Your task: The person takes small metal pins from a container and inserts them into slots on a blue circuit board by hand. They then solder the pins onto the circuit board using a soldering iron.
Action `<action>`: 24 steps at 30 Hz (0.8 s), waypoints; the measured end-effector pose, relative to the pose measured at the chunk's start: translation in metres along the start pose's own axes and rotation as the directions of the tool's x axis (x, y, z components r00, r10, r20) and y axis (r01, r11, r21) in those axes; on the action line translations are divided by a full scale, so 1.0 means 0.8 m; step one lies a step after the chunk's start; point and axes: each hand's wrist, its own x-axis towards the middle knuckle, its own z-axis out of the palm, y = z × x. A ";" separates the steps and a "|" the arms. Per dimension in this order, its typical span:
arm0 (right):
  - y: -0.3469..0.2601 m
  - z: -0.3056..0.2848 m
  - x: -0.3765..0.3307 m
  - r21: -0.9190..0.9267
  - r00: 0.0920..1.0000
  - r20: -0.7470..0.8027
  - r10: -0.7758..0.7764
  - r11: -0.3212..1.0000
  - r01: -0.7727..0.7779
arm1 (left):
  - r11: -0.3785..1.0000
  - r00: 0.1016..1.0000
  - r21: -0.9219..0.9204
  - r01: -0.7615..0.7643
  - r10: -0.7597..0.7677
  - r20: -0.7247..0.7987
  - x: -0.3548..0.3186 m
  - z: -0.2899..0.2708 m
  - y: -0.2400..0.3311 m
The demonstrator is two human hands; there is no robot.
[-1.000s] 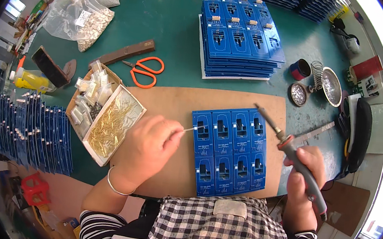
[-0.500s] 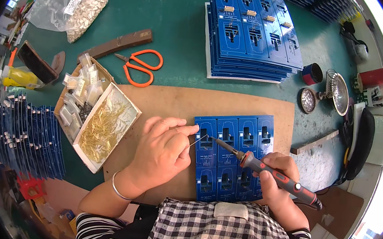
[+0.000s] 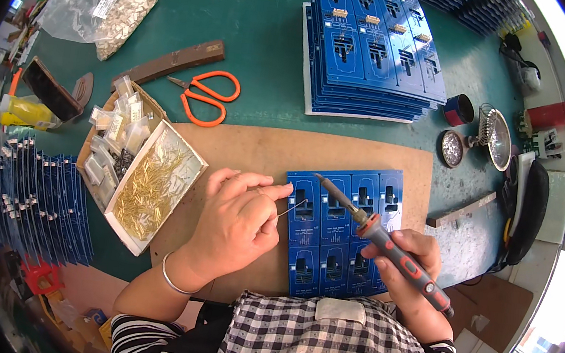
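A blue circuit board panel (image 3: 336, 240) with several cut-out sections lies in front of me on a brown mat (image 3: 258, 145). My left hand (image 3: 240, 217) is closed at the panel's left edge, and a thin solder wire (image 3: 291, 209) runs from its fingers onto the upper left section. My right hand (image 3: 392, 281) grips the grey and red handle of a soldering iron (image 3: 382, 240) over the panel's right side. The iron's tip points up and left over the panel's upper part, apart from the wire's end.
A box (image 3: 195, 172) of gold pins and small packets stands left of the mat, near orange-handled scissors (image 3: 209, 100). Behind lies a tall stack of blue boards (image 3: 368, 79). A round tin (image 3: 452, 147) and iron holder (image 3: 500, 141) are at right; more boards (image 3: 32, 198) stand at left.
The soldering iron's tip has lifted away from the wire's end and moved upward over the panel, with my right hand tilting the handle. My left hand has barely moved.
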 end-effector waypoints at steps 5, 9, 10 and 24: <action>0.006 -0.022 0.007 -0.155 0.956 0.017 -0.294 0.943 0.293 | 1.000 1.000 0.008 0.005 -0.005 -0.003 0.000 -0.002 0.003; 0.002 -0.001 0.013 0.297 0.968 -0.225 0.109 0.954 -0.039 | 1.000 1.000 0.001 -0.003 0.003 -0.002 0.003 0.000 0.002; -0.004 -0.002 0.018 0.297 0.968 -0.225 0.109 0.954 -0.038 | 1.000 1.000 0.002 -0.004 0.004 -0.002 0.003 0.001 0.002; -0.012 -0.046 0.042 0.318 0.941 -0.332 -0.072 0.930 0.184 | 1.000 1.000 -0.009 0.012 -0.012 -0.004 -0.002 0.004 0.000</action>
